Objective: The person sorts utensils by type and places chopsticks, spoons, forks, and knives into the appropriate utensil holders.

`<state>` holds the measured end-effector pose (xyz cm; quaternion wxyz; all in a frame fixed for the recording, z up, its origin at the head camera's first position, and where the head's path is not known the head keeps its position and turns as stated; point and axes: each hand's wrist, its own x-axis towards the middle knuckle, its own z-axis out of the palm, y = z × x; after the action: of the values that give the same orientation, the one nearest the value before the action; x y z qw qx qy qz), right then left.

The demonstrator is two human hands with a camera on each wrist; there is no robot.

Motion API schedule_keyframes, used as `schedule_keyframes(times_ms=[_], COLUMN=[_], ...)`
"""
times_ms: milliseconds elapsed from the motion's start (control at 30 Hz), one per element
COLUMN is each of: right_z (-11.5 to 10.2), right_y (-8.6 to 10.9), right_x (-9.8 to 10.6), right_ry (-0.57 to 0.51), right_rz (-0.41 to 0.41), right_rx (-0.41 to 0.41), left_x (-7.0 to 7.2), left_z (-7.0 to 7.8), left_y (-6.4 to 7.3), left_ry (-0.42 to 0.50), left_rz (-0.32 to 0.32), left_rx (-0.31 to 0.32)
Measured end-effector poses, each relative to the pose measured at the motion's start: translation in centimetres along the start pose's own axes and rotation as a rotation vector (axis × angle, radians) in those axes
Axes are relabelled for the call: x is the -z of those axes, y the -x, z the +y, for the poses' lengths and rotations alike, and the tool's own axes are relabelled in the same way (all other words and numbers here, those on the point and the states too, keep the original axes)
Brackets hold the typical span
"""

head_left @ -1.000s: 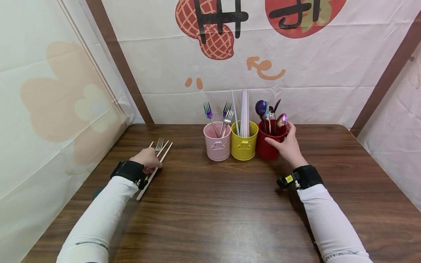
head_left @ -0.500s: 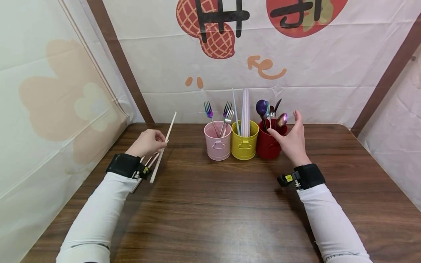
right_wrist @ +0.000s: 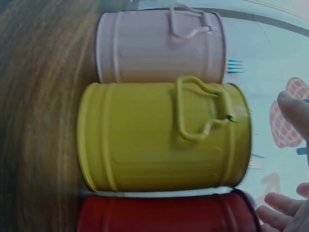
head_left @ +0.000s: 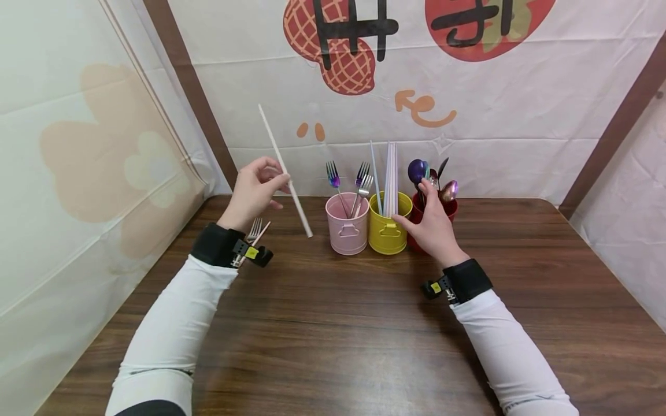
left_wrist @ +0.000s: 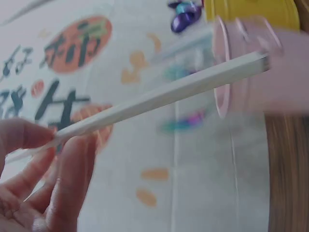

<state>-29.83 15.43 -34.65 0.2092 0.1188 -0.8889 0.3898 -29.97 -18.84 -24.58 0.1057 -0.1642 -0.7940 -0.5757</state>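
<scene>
My left hand [head_left: 255, 190] pinches a pale chopstick [head_left: 276, 141] between thumb and fingers, raised above the table. The stick slants, its lower end pointing down towards the pink bucket [head_left: 347, 238]; in the left wrist view that end of the chopstick [left_wrist: 203, 83] overlaps the bucket's rim. My right hand [head_left: 436, 231] has its fingers spread, thumb by the rim of the yellow bucket [head_left: 385, 241] and fingertips in front of the spoons in the red bucket [right_wrist: 169, 212], which it partly hides. Chopsticks [head_left: 391, 179] stand in the yellow bucket, several forks [head_left: 333, 173] in the pink one.
On the left of the wooden table [head_left: 333, 329], partly behind my left wrist, lie a fork [head_left: 254, 229] and a stick [head_left: 262, 236]. A printed cloth [head_left: 250, 69] hangs behind the three buckets, which stand side by side near the back edge.
My left hand has picked the chopstick up from the table, lifted it and tilted it, moving right. My right hand has shifted left from the red bucket's right side towards the yellow bucket.
</scene>
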Motion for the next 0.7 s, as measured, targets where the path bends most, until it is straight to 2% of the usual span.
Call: schedule_keyframes(times_ms=[100,200,433,567,700], right_z=[0.0,0.1,0.0,0.0,0.2], right_y=[0.1,0.1,0.2,0.2,0.3], right_x=[-0.6,-1.1,-1.9,-2.1,-2.2], right_ry=[0.043,0.072,0.168,0.195,0.204], right_rz=[-0.008,0.001,-0.024,-0.02,-0.016], right_rx=[-0.001,0.013,-0.001,-0.007,-0.01], left_x=[-2.0,-4.0,-8.0,-9.6,-10.9], left_z=[0.6,1.1,1.8,1.8,1.4], left_y=[-0.6,-1.3,-2.9,-3.4,-3.7], left_ry=[0.109,0.168,0.228,0.245,0.219], left_rz=[0.029,0.051,0.072,0.071,0.052], left_rx=[-0.051,-0.097,-0.15,-0.164,-0.162])
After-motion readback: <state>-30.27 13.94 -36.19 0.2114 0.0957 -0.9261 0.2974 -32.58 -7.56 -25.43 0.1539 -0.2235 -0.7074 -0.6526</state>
